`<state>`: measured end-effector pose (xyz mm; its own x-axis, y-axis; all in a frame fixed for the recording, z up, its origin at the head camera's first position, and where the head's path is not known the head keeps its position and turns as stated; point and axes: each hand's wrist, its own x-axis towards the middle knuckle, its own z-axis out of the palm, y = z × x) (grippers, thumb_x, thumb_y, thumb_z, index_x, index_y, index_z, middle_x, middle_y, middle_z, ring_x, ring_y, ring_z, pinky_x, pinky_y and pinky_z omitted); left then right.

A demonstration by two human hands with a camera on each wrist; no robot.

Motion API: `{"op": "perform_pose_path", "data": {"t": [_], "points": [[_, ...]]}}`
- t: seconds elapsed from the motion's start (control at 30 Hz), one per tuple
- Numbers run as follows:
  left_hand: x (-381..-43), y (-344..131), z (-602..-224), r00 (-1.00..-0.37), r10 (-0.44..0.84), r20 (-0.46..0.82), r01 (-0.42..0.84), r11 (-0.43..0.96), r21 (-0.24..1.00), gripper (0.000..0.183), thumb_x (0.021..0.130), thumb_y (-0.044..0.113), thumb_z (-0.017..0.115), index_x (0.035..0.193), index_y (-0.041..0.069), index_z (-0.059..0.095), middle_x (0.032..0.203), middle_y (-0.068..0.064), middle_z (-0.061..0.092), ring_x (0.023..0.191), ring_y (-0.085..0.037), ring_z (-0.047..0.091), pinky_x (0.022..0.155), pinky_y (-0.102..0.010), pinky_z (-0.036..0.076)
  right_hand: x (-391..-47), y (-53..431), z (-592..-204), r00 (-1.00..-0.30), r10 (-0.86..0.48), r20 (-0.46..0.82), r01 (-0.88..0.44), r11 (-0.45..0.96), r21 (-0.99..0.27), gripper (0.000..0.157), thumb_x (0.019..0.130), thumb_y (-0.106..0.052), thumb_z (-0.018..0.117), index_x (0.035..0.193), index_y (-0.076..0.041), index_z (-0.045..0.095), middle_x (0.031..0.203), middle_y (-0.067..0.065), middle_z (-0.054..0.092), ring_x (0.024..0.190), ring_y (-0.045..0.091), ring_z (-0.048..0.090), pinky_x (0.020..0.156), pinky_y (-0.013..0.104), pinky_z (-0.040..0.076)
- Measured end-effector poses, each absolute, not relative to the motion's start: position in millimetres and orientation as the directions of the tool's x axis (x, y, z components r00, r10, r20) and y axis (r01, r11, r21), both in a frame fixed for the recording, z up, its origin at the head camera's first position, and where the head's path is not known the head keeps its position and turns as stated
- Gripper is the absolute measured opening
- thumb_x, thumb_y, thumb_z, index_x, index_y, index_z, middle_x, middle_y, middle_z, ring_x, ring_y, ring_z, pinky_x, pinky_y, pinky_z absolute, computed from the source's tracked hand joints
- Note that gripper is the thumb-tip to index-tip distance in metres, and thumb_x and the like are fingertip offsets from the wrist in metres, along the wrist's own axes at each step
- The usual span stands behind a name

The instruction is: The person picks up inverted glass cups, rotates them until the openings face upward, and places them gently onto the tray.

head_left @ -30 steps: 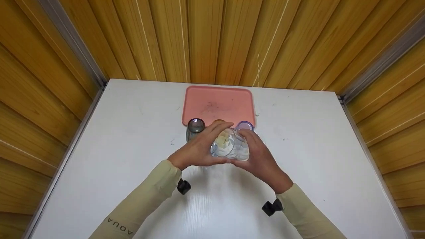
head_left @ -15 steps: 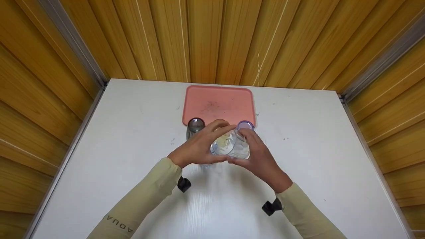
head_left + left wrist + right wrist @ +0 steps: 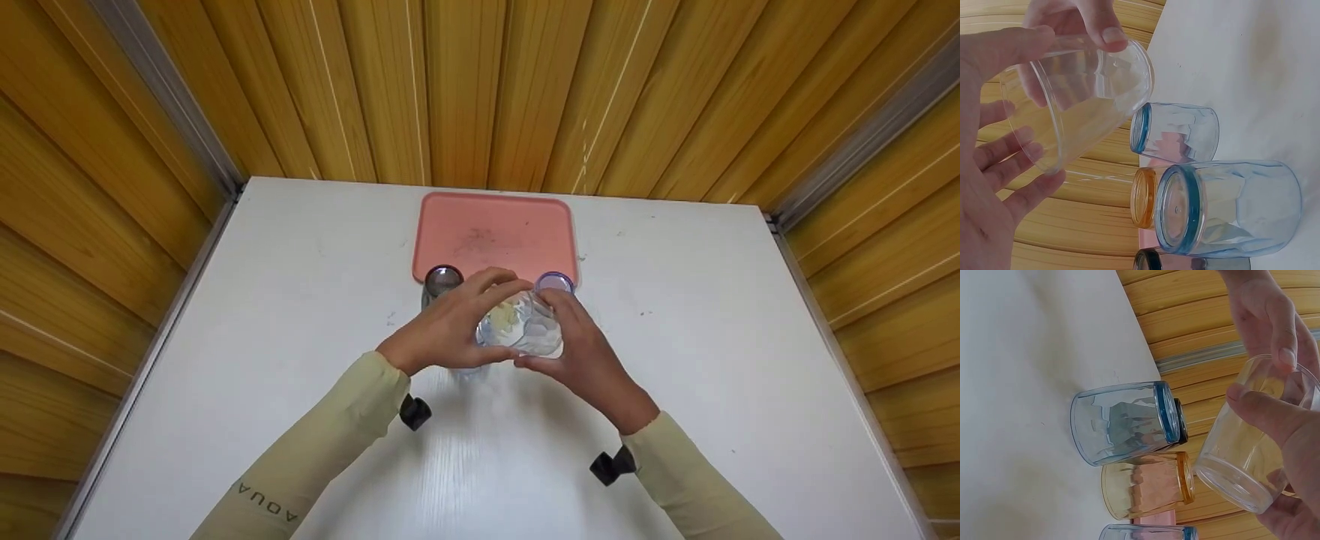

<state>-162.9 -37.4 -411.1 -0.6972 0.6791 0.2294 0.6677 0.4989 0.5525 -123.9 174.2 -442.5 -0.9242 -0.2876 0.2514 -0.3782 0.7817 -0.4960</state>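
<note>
Between both hands I hold a clear, colourless jar (image 3: 532, 334), tilted, above the white table. My left hand (image 3: 450, 322) has its fingers and thumb curved round the wide rim end, also seen in the left wrist view. My right hand (image 3: 585, 349) grips the body nearer the base, its thumb (image 3: 1266, 413) lying along the wall. Behind and below the hands stand several tinted jars: one with a teal-blue top (image 3: 1230, 208), an amber one (image 3: 1145, 486), a dark grey one (image 3: 442, 281), and one with a blue-violet rim (image 3: 555, 283). The hands hide much of them in the head view.
A pink tray (image 3: 495, 225) lies at the far middle of the white table (image 3: 315, 270), just beyond the jars. Wood-patterned panels (image 3: 465, 90) enclose the back and both sides.
Both hands keep holding the clear jar in nearly the same place. The left fingers have shifted slightly along its rim and the left hand has risen a little in the head view.
</note>
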Motion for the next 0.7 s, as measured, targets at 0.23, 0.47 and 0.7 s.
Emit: {"op": "perform_pose_path", "data": {"t": [0.23, 0.47, 0.7], "points": [[-165, -41, -406, -0.687, 0.684, 0.247, 0.692, 0.510, 0.511, 0.080, 0.071, 0.048, 0.071, 0.138, 0.040, 0.029, 0.139, 0.010, 0.033, 0.120, -0.012, 0.043, 0.097, -0.037, 0.045, -125, 177, -445, -0.913, -0.303, 0.275, -0.403, 0.782, -0.476, 0.099, 0.062, -0.038, 0.081, 0.141, -0.018, 0.024, 0.140, -0.002, 0.034, 0.123, 0.015, 0.042, 0.097, 0.033, 0.044], [-168, -43, -403, -0.678, 0.685, 0.267, 0.712, 0.520, 0.472, 0.081, 0.071, 0.048, 0.072, 0.138, 0.040, 0.028, 0.139, 0.011, 0.033, 0.121, -0.011, 0.043, 0.098, -0.038, 0.044, -127, 180, -446, -0.912, -0.292, 0.288, -0.400, 0.792, -0.461, 0.102, 0.062, -0.042, 0.079, 0.142, -0.021, 0.020, 0.141, 0.000, 0.033, 0.125, 0.017, 0.041, 0.097, 0.035, 0.044], [-171, -47, -396, -0.693, 0.676, 0.250, 0.702, 0.556, 0.444, 0.083, 0.069, 0.050, 0.072, 0.139, 0.040, 0.027, 0.141, 0.009, 0.033, 0.123, -0.012, 0.044, 0.098, -0.037, 0.044, -127, 181, -448, -0.926, -0.269, 0.263, -0.367, 0.804, -0.468, 0.102, 0.065, -0.045, 0.077, 0.144, -0.024, 0.016, 0.142, 0.000, 0.033, 0.128, 0.017, 0.040, 0.099, 0.034, 0.043]]}}
